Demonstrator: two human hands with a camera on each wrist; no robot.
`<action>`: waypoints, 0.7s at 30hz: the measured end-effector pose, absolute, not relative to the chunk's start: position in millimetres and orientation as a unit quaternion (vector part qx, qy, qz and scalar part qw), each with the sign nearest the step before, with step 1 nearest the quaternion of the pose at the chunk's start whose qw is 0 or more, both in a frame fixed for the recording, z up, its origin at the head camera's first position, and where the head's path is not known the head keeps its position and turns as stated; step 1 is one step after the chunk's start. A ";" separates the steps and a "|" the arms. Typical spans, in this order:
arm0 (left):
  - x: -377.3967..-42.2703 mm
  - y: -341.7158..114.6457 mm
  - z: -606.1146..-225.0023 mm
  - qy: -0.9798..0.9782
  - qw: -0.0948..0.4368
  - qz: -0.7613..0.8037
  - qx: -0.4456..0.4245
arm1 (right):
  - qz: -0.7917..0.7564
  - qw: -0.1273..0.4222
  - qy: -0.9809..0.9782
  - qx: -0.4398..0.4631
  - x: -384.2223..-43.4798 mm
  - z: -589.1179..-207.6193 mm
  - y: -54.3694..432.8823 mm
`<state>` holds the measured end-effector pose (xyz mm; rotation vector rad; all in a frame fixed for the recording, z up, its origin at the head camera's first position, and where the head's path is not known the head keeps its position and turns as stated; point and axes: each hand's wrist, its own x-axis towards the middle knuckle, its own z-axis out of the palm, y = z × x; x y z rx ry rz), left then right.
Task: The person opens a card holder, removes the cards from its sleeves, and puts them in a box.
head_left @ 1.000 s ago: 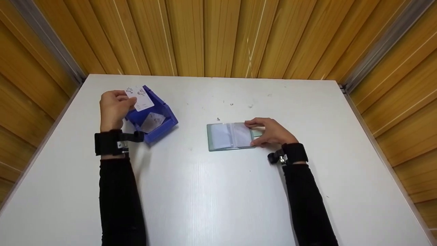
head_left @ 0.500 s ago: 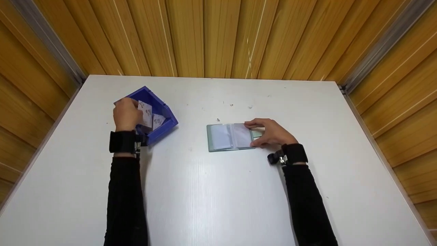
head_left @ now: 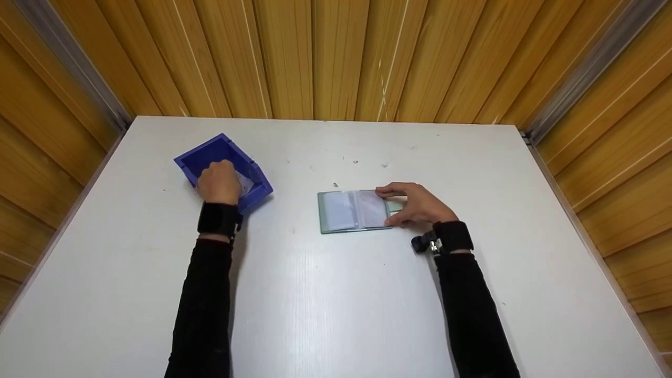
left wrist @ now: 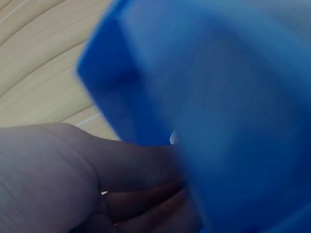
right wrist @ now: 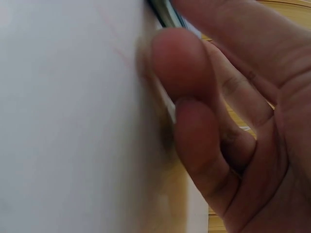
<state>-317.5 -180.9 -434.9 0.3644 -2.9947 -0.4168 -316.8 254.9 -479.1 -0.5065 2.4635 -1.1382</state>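
Note:
Inside the tilted blue plastic bin (head_left: pixel 193 152), my left hand (head_left: pixel 219 181) reaches down with the back of the hand up. In the left wrist view the bin wall hides its fingertips, and a small white sliver of card (left wrist: pixel 173 137) shows at the thumb tip. Another white printed card (head_left: pixel 244 185) lies in the bin, right of the hand. At the middle of the table a green card holder (head_left: pixel 329 230) lies spread flat with clear sleeves. My right hand (head_left: pixel 420 203) grips its right edge between thumb and fingers, most of the holder being out of the right wrist view.
The white table (head_left: pixel 315 294) carries a few small specks behind the card holder. Wood-patterned panels (head_left: pixel 336 58) rise behind the table and at both sides. Each wrist wears a black camera strap (head_left: pixel 454 236).
My left hand has carried the printed card down and rightward into the bin, where it is now mostly hidden. My right hand and the card holder stay in place.

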 end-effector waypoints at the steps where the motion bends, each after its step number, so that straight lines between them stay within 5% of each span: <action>1: -318.9 -177.9 -437.9 -0.983 0.049 -0.125 0.126 | -0.405 0.189 0.876 -0.179 -316.8 -479.1 255.0; 13: -326.9 -167.4 -454.4 -0.980 0.087 -0.096 0.150 | -0.409 0.185 0.874 -0.186 -315.6 -479.4 254.0; 21: -318.4 -169.4 -432.6 -0.974 0.136 -0.120 0.135 | -0.402 0.192 0.877 -0.179 -316.4 -478.3 254.1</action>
